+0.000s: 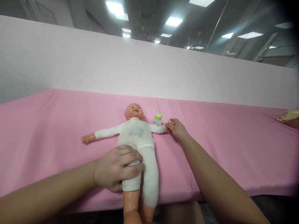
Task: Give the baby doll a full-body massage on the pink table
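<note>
A baby doll [135,137] with a white cloth body lies on its back, its head away from me and its feet past the table's near edge. My left hand [120,168] is wrapped round the doll's leg on the left, at the thigh. With closed fingers, my right hand [177,128] grips the doll's small hand on the right, that arm stretched out sideways. The doll's other arm lies spread to the left, untouched. Just behind the held arm stands a small clear bottle [158,119] with a green cap, its lower part hidden by the sleeve.
A pink sheet [70,124] covers the padded table, and a low white wall [149,71] rises behind it. Glass with reflected ceiling lights tops the wall. At the far right edge, a pale object [288,115] is partly in view.
</note>
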`<action>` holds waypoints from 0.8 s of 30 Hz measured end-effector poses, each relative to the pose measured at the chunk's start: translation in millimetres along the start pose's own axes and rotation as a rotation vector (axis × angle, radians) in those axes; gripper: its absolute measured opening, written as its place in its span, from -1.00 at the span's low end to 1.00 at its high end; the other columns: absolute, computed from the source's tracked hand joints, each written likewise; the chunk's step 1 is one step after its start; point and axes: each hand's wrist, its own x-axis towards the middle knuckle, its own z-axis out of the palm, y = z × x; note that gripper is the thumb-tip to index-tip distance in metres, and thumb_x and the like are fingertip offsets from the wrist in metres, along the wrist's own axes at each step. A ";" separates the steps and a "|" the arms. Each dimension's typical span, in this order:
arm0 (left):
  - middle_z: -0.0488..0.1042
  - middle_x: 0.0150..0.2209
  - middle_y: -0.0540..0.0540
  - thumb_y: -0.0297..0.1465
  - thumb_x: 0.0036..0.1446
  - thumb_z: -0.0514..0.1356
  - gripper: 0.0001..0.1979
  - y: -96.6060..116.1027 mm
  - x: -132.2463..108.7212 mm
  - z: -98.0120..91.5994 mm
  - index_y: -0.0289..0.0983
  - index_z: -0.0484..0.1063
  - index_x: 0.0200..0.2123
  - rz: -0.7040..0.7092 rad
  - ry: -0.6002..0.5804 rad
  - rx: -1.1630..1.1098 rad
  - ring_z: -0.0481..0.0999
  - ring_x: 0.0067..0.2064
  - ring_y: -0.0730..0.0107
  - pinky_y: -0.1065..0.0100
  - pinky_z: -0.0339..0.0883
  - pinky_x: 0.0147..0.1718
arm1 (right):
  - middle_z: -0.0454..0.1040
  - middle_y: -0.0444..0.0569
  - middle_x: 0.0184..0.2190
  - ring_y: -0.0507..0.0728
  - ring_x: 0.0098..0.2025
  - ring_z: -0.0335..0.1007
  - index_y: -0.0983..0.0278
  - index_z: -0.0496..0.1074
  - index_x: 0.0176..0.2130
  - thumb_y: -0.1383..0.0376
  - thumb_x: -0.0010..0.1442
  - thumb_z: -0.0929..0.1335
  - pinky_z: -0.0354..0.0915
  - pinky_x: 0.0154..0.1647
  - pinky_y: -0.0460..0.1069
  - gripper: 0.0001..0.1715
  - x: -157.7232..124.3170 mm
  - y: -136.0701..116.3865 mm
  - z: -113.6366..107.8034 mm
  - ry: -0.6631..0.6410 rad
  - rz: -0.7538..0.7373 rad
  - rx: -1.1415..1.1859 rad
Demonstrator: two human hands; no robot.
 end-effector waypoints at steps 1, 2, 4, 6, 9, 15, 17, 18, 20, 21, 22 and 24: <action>0.60 -0.06 -0.31 -0.20 0.28 0.13 -0.57 -0.3 -0.8 0.0 -0.26 0.41 0.14 -0.001 0.006 -0.007 0.61 -0.04 0.04 0.04 0.48 0.00 | 0.59 0.06 -0.22 0.14 -0.35 0.50 0.33 0.34 0.24 0.01 0.10 0.46 0.39 -0.32 0.01 -0.17 1.7 1.9 -3.1 -0.062 0.060 -0.023; 0.59 -0.04 -0.31 -0.21 0.27 0.14 -0.56 -1.0 -2.4 -0.3 -0.26 0.39 0.15 -0.019 0.006 -0.012 0.60 -0.03 0.04 0.05 0.48 0.00 | 0.59 0.05 -0.25 0.14 -0.37 0.50 0.33 0.34 0.24 0.02 0.09 0.47 0.38 -0.34 0.01 -0.16 2.3 2.4 -5.6 -0.101 0.103 -0.042; 0.57 0.02 -0.30 -0.26 0.26 0.16 -0.54 -4.2 -7.3 -1.9 -0.21 0.35 0.21 -0.082 -0.001 0.004 0.58 0.03 0.05 0.06 0.49 0.02 | 0.60 0.07 -0.21 0.15 -0.34 0.51 0.31 0.35 0.22 0.02 0.07 0.50 0.40 -0.31 0.01 -0.17 0.7 -0.4 -8.5 -0.085 0.098 -0.057; 0.53 0.10 -0.28 -0.33 0.24 0.20 -0.49 -10.0 -13.5 -4.8 -0.15 0.31 0.25 -0.177 -0.013 0.063 0.54 0.10 0.04 0.04 0.47 0.07 | 0.59 0.07 -0.12 0.15 -0.25 0.53 0.27 0.38 0.18 0.00 0.06 0.52 0.44 -0.23 0.02 -0.20 -4.2 -7.4 -7.9 0.002 -0.004 -0.033; 0.47 0.18 -0.25 -0.33 0.22 0.26 -0.47 -24.4 -21.6 -11.1 -0.10 0.33 0.26 -0.344 0.019 0.159 0.50 0.16 0.00 0.01 0.44 0.11 | 0.58 0.06 -0.04 0.13 -0.20 0.54 0.23 0.33 0.20 -0.03 0.10 0.51 0.48 -0.19 0.03 -0.20 -17.1 -21.0 1.2 0.038 -0.200 0.114; 0.47 0.15 -0.20 -0.31 0.21 0.27 -0.49 -53.5 -25.3 -24.8 -0.18 0.40 0.22 -0.666 -0.065 0.034 0.53 0.14 0.08 0.15 0.46 0.08 | 0.52 0.02 0.18 0.16 0.08 0.54 0.16 0.41 0.27 0.20 0.37 0.31 0.44 0.20 0.16 -0.49 -46.6 -35.1 40.0 -0.107 -0.599 -0.049; 0.50 0.11 -0.19 -0.28 0.20 0.29 -0.51 -56.5 -24.2 -25.7 -0.20 0.42 0.19 -0.705 -0.081 -0.001 0.54 0.10 0.09 0.16 0.45 0.07 | 0.41 -0.03 0.31 0.18 0.32 0.37 0.12 0.39 0.31 0.30 0.40 0.25 0.25 0.41 0.21 -0.46 -51.8 -35.8 51.0 -0.161 -0.728 -0.233; 0.52 0.09 -0.18 -0.27 0.20 0.30 -0.51 -56.6 -23.6 -25.3 -0.20 0.43 0.18 -0.710 -0.079 -0.008 0.54 0.10 0.09 0.15 0.44 0.08 | 0.35 -0.04 0.35 0.19 0.39 0.28 0.12 0.38 0.33 0.34 0.40 0.23 0.18 0.47 0.23 -0.43 -53.4 -36.3 55.1 -0.184 -0.766 -0.312; 0.52 0.09 -0.18 -0.27 0.20 0.30 -0.52 -55.4 -22.5 -23.5 -0.20 0.43 0.18 -0.708 -0.077 -0.009 0.52 0.12 0.08 0.13 0.42 0.10 | 0.31 -0.03 0.38 0.20 0.43 0.22 0.13 0.36 0.36 0.38 0.38 0.23 0.12 0.49 0.26 -0.38 -55.6 -37.7 59.9 -0.208 -0.785 -0.426; 0.52 0.09 -0.18 -0.29 0.19 0.30 -0.51 -54.3 -22.0 -22.4 -0.20 0.43 0.18 -0.704 -0.074 -0.001 0.51 0.13 0.07 0.11 0.42 0.11 | 0.31 -0.02 0.38 0.20 0.43 0.22 0.13 0.35 0.36 0.39 0.37 0.23 0.13 0.48 0.26 -0.37 -56.3 -38.7 60.9 -0.209 -0.778 -0.453; 0.52 0.09 -0.19 -0.30 0.19 0.30 -0.51 -53.2 -21.7 -21.5 -0.20 0.43 0.19 -0.697 -0.069 0.009 0.51 0.13 0.06 0.10 0.43 0.11 | 0.32 -0.02 0.37 0.21 0.41 0.24 0.13 0.35 0.36 0.37 0.37 0.25 0.16 0.47 0.26 -0.37 -56.9 -39.9 61.2 -0.212 -0.768 -0.460; 0.52 0.09 -0.20 -0.34 0.19 0.28 -0.52 -50.6 -21.3 -20.3 -0.21 0.42 0.19 -0.663 -0.054 0.028 0.52 0.12 0.06 0.09 0.44 0.09 | 0.38 -0.02 0.33 0.21 0.36 0.31 0.11 0.34 0.36 0.33 0.35 0.29 0.25 0.41 0.23 -0.37 -57.1 -42.0 60.1 -0.209 -0.736 -0.418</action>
